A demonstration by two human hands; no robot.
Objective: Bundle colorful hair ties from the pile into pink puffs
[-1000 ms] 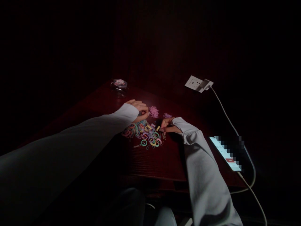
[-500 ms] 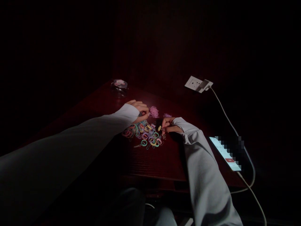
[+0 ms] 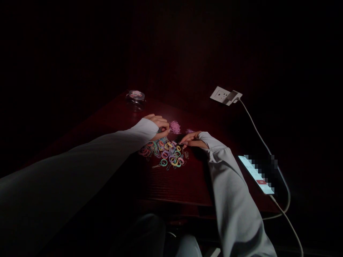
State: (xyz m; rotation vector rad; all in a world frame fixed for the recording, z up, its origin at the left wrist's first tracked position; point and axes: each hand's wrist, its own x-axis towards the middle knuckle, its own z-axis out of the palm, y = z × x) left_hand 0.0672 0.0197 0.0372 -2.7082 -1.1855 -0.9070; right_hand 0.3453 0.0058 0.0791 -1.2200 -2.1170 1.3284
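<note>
A heap of small colourful hair ties [image 3: 164, 154], in pastel green, yellow, purple and orange, lies on the dark red table. My left hand [image 3: 161, 125] is curled at the heap's far edge, thumb and fingers pressed together; what they hold, if anything, is too small to make out. Close beside its fingertips sits a cluster of pink hair ties [image 3: 175, 127]. My right hand [image 3: 194, 139] reaches in from the right, fingertips pinched over the heap's right edge on something I cannot make out. A yellow hair tie [image 3: 178, 148] lies just below those fingertips. Behind that hand is a small purple bunch [image 3: 189, 131].
A clear lidded jar [image 3: 136, 101] stands at the table's far left. To the right lies a lit phone [image 3: 255, 174] with a white cable [image 3: 257, 130] nearby. A wall socket [image 3: 221, 95] holds a plugged-in charger. The surroundings are very dark.
My right hand has moved slightly left, over the heap. The yellow hair tie it pinched is out of its fingers and lies on the heap. My left hand has stayed almost still.
</note>
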